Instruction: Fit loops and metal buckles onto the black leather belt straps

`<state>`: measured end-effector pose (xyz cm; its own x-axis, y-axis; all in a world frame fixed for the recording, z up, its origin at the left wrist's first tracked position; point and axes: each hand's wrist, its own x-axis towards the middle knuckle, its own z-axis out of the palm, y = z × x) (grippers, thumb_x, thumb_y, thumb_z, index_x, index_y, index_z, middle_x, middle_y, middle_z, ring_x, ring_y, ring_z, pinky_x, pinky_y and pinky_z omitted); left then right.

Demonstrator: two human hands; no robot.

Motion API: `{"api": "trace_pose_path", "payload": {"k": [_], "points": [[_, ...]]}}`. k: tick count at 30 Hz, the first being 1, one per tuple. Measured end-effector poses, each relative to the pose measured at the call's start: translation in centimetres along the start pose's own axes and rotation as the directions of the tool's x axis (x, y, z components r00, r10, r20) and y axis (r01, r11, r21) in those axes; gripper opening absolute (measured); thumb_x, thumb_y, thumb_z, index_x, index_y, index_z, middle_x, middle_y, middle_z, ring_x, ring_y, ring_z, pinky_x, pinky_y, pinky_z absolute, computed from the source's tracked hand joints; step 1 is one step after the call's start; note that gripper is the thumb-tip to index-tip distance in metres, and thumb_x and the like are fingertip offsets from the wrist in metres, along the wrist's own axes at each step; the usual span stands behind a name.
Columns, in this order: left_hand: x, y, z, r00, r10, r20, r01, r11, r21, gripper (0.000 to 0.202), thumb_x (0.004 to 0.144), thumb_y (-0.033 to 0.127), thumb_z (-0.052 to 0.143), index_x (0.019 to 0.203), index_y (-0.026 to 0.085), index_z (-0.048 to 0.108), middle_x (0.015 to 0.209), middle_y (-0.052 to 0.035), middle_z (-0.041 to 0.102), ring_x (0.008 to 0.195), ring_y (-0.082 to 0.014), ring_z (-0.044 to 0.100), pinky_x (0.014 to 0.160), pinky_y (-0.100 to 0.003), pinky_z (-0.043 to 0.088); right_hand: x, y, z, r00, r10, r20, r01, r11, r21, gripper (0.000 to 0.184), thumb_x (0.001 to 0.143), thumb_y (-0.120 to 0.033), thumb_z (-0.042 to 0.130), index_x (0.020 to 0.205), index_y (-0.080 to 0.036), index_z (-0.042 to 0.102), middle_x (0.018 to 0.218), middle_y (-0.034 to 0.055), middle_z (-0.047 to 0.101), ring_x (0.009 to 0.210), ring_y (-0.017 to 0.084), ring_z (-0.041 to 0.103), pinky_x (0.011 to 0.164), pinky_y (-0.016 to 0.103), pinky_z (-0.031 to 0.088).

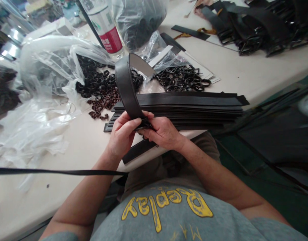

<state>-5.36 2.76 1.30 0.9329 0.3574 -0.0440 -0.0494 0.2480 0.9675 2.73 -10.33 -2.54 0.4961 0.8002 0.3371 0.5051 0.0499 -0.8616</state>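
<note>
A black belt (125, 85) rises in a loop above my two hands, its stitched outer face toward me and a paler inner side showing at the top. My left hand (125, 134) pinches the strap near its lower end, thumb on top. Close against it, my right hand (165, 132) is closed on the same end, where a dark buckle-like piece (143, 125) sits between the fingers. The fingers partly hide that piece. Just behind the hands lies a stack of black belt straps (189, 110). One more strap (136, 151) lies at the table edge below them.
Black belt loops (101, 78), brown loops (103, 102) and black buckles (181, 78) are heaped behind the straps. Clear plastic bags (43, 70) spread at left. A bottle (110, 36) stands at the back. Finished-looking belts (256, 26) pile at the far right of the table (244, 73).
</note>
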Motion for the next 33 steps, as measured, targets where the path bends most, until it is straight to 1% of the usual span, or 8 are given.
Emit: {"api": "trace_pose_path", "payload": {"k": [3,6,13,19,25,27,30,33], "points": [[-0.01,-0.01,-0.11,1.000,-0.011,0.016,0.011,1.000,0.015,0.018,0.075,0.016,0.064,0.087,0.018,0.078,0.094,-0.0032,0.078,0.092,-0.0194,0.072,0.092,-0.032,0.055,0.03,-0.06,0.00,1.000,0.029,0.005,-0.029,1.000,-0.001,0.032,0.097,-0.038,0.053,0.075,-0.016,0.060,0.065,0.0015,0.063,0.060,0.013,0.059,0.058,0.023,0.040],[0.02,0.01,-0.15,1.000,-0.024,0.012,0.024,1.000,0.002,0.018,0.076,0.016,0.064,0.088,0.018,0.078,0.093,-0.0033,0.079,0.091,-0.0192,0.071,0.091,-0.031,0.055,0.04,0.03,0.02,1.000,0.026,0.005,-0.026,1.000,0.002,0.034,0.097,-0.040,0.052,0.074,-0.016,0.061,0.064,0.0018,0.063,0.059,0.013,0.058,0.057,0.023,0.039],[-0.05,-0.12,-0.05,0.999,-0.034,0.021,0.034,0.999,-0.004,0.015,0.082,0.025,0.069,0.091,0.018,0.078,0.093,-0.0049,0.078,0.088,-0.0188,0.072,0.086,-0.029,0.057,-0.01,0.41,0.04,0.998,-0.053,-0.045,0.052,0.998,-0.033,0.043,0.094,-0.050,0.052,0.068,-0.016,0.059,0.062,0.0015,0.060,0.056,0.012,0.053,0.054,0.024,0.035],[0.02,-0.09,0.19,0.999,-0.040,-0.022,0.040,0.999,0.024,0.027,0.086,0.042,0.068,0.087,0.016,0.078,0.091,-0.0068,0.078,0.090,-0.0219,0.073,0.085,-0.032,0.058,-0.09,0.13,-0.10,0.999,-0.016,-0.031,0.017,0.999,0.052,0.041,0.096,-0.046,0.050,0.071,-0.016,0.061,0.062,0.0017,0.062,0.056,0.012,0.057,0.055,0.023,0.039],[0.00,-0.05,0.14,0.998,-0.055,-0.021,0.055,0.998,0.035,0.030,0.086,0.044,0.068,0.088,0.016,0.078,0.093,-0.0074,0.078,0.093,-0.0235,0.073,0.083,-0.032,0.060,-0.26,0.05,-0.24,0.998,-0.029,-0.049,0.034,0.993,0.113,0.040,0.097,-0.044,0.050,0.070,-0.017,0.058,0.061,0.0009,0.062,0.055,0.012,0.057,0.054,0.023,0.041],[0.00,-0.10,0.14,0.998,-0.052,-0.036,0.053,0.998,0.037,0.028,0.085,0.043,0.069,0.087,0.016,0.078,0.092,-0.0069,0.078,0.092,-0.0227,0.073,0.084,-0.031,0.059,-0.29,0.03,-0.26,0.999,-0.020,-0.050,0.026,0.993,0.119,0.040,0.097,-0.044,0.050,0.069,-0.017,0.058,0.060,0.0007,0.061,0.054,0.012,0.056,0.054,0.023,0.041],[0.09,-0.15,0.27,0.995,-0.028,-0.097,0.032,0.999,0.033,0.026,0.082,0.042,0.072,0.084,0.017,0.077,0.088,-0.0055,0.078,0.089,-0.0220,0.073,0.083,-0.031,0.059,-0.28,0.00,-0.23,0.999,-0.008,-0.050,0.013,0.994,0.105,0.040,0.096,-0.045,0.051,0.069,-0.016,0.058,0.059,0.0003,0.060,0.053,0.011,0.055,0.054,0.023,0.040],[0.21,-0.11,0.42,0.992,-0.016,-0.126,0.019,1.000,0.022,0.031,0.082,0.048,0.071,0.081,0.017,0.075,0.083,-0.0056,0.077,0.088,-0.0227,0.074,0.082,-0.032,0.059,-0.26,-0.04,-0.20,0.999,-0.012,-0.047,0.016,0.995,0.094,0.038,0.096,-0.044,0.051,0.072,-0.016,0.059,0.060,0.0004,0.061,0.055,0.012,0.056,0.054,0.023,0.039]]}}
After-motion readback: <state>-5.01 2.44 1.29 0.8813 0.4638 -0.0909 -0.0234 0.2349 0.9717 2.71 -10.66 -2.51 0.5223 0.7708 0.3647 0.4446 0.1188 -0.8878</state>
